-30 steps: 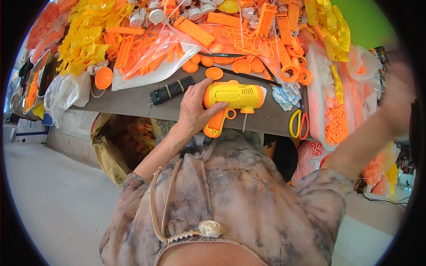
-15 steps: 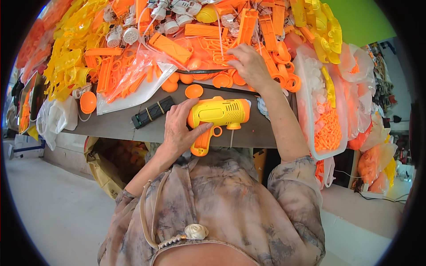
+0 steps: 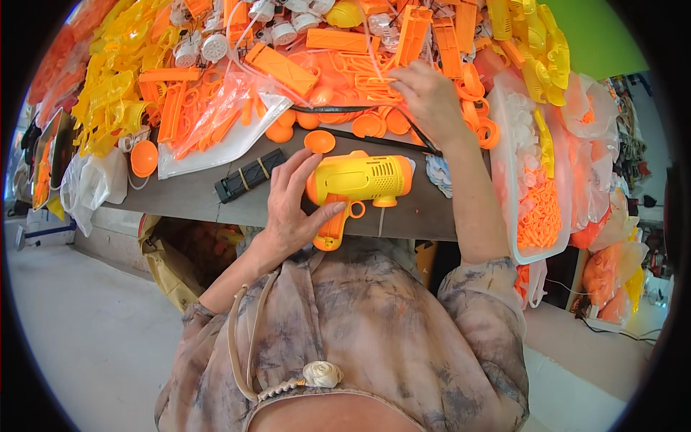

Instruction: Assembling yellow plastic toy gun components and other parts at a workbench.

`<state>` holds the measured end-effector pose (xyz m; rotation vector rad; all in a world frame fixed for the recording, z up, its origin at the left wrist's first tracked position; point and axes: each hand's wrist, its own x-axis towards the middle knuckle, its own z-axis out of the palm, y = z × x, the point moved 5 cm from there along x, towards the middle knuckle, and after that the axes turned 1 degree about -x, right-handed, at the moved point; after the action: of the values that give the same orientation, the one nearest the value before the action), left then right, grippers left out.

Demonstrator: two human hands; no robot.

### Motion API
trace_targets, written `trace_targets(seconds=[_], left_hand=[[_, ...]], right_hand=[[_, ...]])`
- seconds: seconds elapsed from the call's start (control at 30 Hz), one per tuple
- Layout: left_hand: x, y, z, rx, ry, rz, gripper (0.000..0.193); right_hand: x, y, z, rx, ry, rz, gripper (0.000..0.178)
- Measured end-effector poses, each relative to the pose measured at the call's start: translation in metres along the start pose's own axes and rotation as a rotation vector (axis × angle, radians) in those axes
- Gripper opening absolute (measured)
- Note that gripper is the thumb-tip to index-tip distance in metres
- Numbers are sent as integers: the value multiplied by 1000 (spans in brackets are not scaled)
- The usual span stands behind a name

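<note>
Yellow plastic with orange trim forms the toy gun (image 3: pixel 363 178), lying on its side near the front edge of the grey table (image 3: pixel 425 219), its muzzle end toward the right. The left hand (image 3: pixel 291 205) grasps it loosely: the thumb lies over the orange handle (image 3: pixel 330 234), the fingers against the rounded rear. The right hand (image 3: pixel 432 101) is over the heap, its bent fingertips at the looped orange parts (image 3: pixel 376 84); whether they grip one cannot be told. An orange cup (image 3: pixel 319 141) lies just beyond the body, a black bundle (image 3: pixel 248 176) to its left. The shell is probably light and stiff — a hollow moulding, smooth enough to turn under a slack hold. The handle and rear barrel together offer the surest purchase; the thin trigger ring (image 3: pixel 363 212) is likely the weaker place to pull.
</note>
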<state>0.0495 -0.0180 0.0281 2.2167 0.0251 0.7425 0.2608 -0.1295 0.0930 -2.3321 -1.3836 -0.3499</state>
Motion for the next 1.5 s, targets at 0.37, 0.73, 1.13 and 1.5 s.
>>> trace_targets(seconds=[0.37, 0.73, 1.13, 1.5], left_hand=[[37, 26, -16, -311, -178, -33, 25], [14, 24, -30, -143, -61, 277, 41], [4, -13, -9, -354, -249, -124, 49], [-4, -18, 6, -552, -66, -283, 30]], right_hand=[[-78, -92, -10, 663, -101, 119, 14], [-92, -100, -5, 817, -320, 104, 23], [-83, -109, 6, 235, -79, -95, 36], [-91, -117, 10, 178, -46, -14, 34]])
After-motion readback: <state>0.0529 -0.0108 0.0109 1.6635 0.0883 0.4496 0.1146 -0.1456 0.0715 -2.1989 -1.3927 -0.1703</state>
